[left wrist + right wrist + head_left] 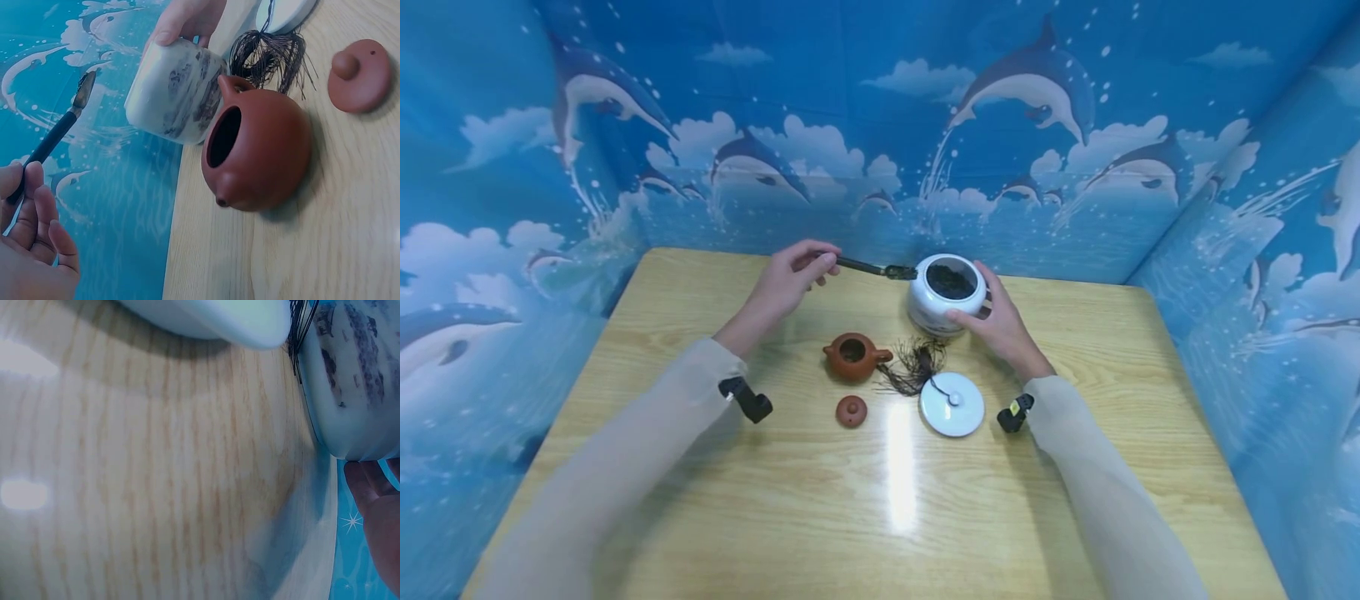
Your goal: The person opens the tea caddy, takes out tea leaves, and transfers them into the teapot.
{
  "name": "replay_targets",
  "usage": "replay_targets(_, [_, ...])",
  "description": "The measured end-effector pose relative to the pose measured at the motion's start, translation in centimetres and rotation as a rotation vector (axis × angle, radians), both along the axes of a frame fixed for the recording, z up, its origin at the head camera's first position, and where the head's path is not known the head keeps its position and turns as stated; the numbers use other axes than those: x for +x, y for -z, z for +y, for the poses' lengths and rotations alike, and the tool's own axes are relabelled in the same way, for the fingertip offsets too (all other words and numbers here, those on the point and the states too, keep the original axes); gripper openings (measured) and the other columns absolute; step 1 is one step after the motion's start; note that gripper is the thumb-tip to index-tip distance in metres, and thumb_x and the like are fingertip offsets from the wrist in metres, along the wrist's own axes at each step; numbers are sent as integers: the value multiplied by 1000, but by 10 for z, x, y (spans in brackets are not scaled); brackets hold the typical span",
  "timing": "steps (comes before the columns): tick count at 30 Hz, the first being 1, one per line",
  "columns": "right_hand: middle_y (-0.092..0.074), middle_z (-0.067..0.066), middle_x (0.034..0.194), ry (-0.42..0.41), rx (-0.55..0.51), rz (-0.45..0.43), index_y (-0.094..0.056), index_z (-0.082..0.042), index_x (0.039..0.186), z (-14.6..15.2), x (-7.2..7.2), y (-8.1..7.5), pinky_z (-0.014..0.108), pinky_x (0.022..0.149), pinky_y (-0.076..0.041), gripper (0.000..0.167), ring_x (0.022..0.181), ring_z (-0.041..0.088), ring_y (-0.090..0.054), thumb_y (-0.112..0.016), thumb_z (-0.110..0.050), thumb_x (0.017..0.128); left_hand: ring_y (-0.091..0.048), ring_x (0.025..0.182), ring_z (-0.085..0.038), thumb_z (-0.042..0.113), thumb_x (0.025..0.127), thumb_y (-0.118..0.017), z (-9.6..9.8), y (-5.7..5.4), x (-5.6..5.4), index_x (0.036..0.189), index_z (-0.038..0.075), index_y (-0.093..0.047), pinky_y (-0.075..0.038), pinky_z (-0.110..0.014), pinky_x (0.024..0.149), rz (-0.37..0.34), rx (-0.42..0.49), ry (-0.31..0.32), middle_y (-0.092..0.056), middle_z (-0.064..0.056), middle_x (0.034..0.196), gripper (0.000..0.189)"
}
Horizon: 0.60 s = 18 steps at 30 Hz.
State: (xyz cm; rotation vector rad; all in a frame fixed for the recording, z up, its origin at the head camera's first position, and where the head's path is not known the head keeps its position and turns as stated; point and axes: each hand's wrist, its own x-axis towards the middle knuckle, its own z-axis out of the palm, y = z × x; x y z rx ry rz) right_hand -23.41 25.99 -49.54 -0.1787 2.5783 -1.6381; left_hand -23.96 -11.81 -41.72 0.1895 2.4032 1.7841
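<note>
My left hand [797, 271] pinches the dark handle of a tea scoop [57, 134], whose tip carries dark tea leaves beside the jar's mouth. Around the white porcelain jar [923, 307] my right hand [1000, 321] curls its fingers and thumb, holding it tilted toward me. Dark tea leaves [951, 282] lie inside the jar, and a painted pattern shows on its side in the left wrist view. The brown clay teapot [871, 360] stands uncovered in front of the jar, with something dark within. Its small round lid [852, 411] lies nearer to me.
The white jar lid [962, 417] lies right of the teapot lid, with a dark tassel [917, 367] spread beside it. All sit on a wooden table [820, 517]. A blue dolphin-print cloth [850, 83] hangs close behind the table and along both sides.
</note>
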Motion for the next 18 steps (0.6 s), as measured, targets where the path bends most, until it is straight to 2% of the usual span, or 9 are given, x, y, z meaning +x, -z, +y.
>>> replay_targets(6, [-20,7,182,7,-3,-7,-12,-26,177,0,1,0,58,127,-39,112,160,39,-35,-88,-29,95,-66,104,-20,41,113,-60,-15,0,9,142,20,-69,-53,-34,88,-4,-44,11,-75,-8,123,36])
replay_targets(10, [-22,7,181,5,1,0,-13,-27,176,0,1,-1,56,127,-40,110,159,38,-36,-88,-31,95,-67,102,-19,41,114,-59,-24,1,18,143,19,-68,-53,-33,85,-3,-70,28,-75,-13,124,38])
replay_targets(16, [-23,6,181,2,-4,10,-15,-29,176,-1,1,0,56,127,-40,108,158,38,-37,-87,-34,96,-67,100,-16,38,114,-60,-36,3,28,145,17,-67,-53,-30,83,-19,-70,29,-76,-8,120,38])
replay_targets(18, [-22,6,181,2,-3,7,-15,-29,176,-1,1,0,56,127,-40,109,159,38,-37,-87,-34,95,-67,99,-16,37,114,-59,-40,4,30,145,16,-67,-53,-30,82,-22,-78,30,-76,-10,121,39])
